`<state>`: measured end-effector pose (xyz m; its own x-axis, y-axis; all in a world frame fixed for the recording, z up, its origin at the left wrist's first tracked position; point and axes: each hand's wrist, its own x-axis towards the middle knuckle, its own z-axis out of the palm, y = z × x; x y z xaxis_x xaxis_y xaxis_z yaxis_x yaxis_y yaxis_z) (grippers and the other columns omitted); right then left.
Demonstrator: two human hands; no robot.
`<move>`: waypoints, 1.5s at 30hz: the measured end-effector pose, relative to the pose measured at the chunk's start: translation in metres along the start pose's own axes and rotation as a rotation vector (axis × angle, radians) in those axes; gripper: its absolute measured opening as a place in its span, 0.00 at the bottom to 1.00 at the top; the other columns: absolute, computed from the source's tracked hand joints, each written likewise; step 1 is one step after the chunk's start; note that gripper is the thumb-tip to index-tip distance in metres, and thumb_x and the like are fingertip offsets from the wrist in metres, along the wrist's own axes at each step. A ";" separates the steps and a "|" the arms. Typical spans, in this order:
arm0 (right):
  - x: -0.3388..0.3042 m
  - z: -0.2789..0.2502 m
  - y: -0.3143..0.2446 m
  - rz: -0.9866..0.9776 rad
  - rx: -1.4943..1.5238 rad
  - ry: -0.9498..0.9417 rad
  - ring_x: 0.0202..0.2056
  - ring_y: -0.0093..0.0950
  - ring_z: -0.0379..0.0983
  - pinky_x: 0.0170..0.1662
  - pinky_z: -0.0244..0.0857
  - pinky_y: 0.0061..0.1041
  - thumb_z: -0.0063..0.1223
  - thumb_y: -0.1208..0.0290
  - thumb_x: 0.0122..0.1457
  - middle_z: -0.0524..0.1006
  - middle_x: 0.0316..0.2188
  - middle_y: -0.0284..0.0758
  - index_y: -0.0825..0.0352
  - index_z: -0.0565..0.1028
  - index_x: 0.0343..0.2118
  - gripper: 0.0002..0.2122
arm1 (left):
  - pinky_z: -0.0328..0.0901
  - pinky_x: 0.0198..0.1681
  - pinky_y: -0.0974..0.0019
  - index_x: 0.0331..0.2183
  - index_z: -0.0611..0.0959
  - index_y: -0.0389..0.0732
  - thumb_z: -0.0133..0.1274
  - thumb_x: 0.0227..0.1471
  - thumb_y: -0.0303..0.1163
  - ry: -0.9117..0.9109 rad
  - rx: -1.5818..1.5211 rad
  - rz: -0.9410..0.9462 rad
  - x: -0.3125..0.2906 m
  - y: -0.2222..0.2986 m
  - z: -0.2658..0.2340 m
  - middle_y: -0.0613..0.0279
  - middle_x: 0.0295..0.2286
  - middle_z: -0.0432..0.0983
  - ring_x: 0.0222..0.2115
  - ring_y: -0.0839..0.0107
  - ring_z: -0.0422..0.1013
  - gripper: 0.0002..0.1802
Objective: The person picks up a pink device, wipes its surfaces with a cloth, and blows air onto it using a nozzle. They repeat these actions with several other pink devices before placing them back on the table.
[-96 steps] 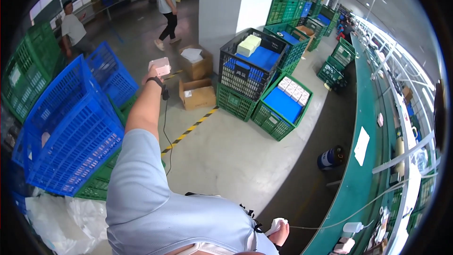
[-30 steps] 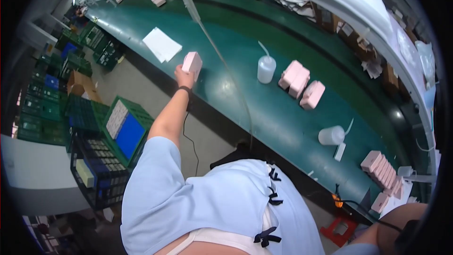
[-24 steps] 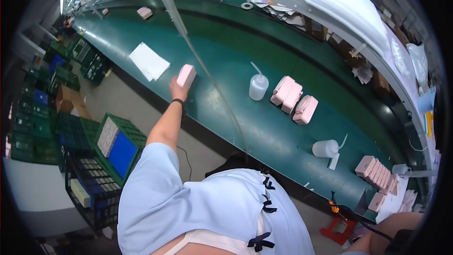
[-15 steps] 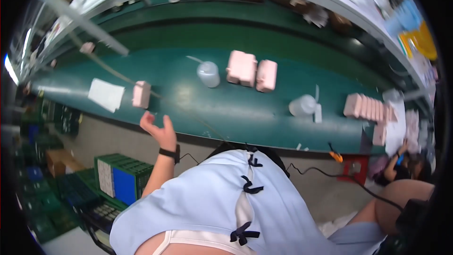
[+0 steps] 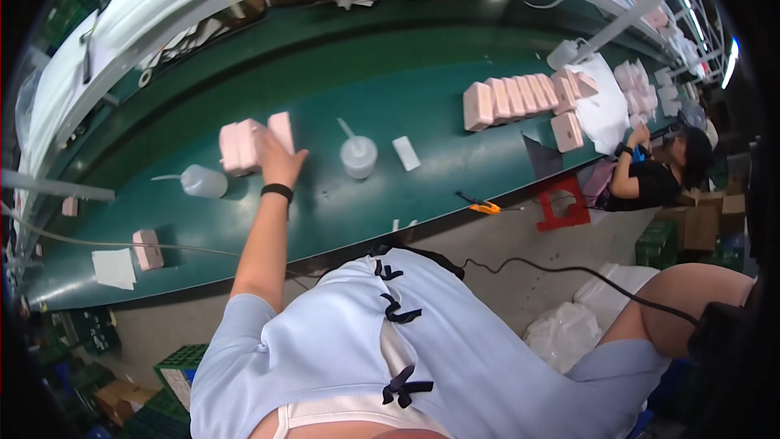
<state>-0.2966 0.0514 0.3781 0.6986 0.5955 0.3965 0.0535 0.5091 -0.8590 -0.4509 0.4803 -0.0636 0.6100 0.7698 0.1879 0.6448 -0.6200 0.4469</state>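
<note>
My left hand [image 5: 279,158], wearing a dark wristband, reaches over the bench to a group of pink box-shaped blocks [image 5: 237,148]. Its fingers lie by the group's right side, next to a separate pink block [image 5: 280,128]. The thumb sticks out to the right, apart from the fingers, so the hand looks open around that block; whether it touches it I cannot tell. A translucent squeeze bottle [image 5: 205,182] lies on its side to the left, and another squeeze bottle [image 5: 358,158] stands to the right. My right arm bends at the right edge; its hand is out of view.
A row of pink blocks [image 5: 512,97] stands at the right, near white sheeting [image 5: 597,106]. A white piece [image 5: 406,154] and an orange-handled tool [image 5: 485,207] lie on the green bench [image 5: 422,195]. A co-worker [image 5: 650,171] sits at the far right. A cable crosses the left side.
The view has turned toward the right. My left hand has gone from beside the single pink block at the left to the pink blocks in the middle.
</note>
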 end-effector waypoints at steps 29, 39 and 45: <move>-0.069 0.089 0.299 -0.453 -0.941 -0.981 0.65 0.41 0.54 0.66 0.44 0.45 0.53 0.44 0.54 0.61 0.63 0.45 0.73 0.74 0.43 0.29 | 0.65 0.52 0.66 0.57 0.66 0.37 0.52 0.61 0.37 -0.123 -1.630 -0.395 -0.146 0.112 -0.186 0.59 0.49 0.71 0.49 0.72 0.69 0.27; -0.079 0.114 0.285 -0.479 -1.085 -0.918 0.67 0.38 0.49 0.68 0.39 0.45 0.44 0.31 0.50 0.57 0.65 0.42 0.72 0.72 0.48 0.41 | 0.63 0.54 0.67 0.57 0.66 0.37 0.50 0.62 0.40 -0.205 -1.582 -0.364 -0.158 0.094 -0.204 0.59 0.50 0.70 0.50 0.72 0.67 0.26; -0.063 0.131 0.280 -0.525 -1.100 -0.950 0.68 0.37 0.48 0.68 0.37 0.46 0.43 0.31 0.50 0.58 0.65 0.41 0.71 0.71 0.50 0.42 | 0.63 0.54 0.67 0.56 0.66 0.37 0.50 0.63 0.41 -0.369 -1.541 -0.387 -0.169 0.099 -0.210 0.59 0.50 0.70 0.50 0.72 0.68 0.27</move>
<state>-0.4190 0.2380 0.1546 -0.2392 0.8815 0.4071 0.9187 0.3412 -0.1989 -0.5870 0.3204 0.1328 0.7476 0.6180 -0.2432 -0.1292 0.4946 0.8595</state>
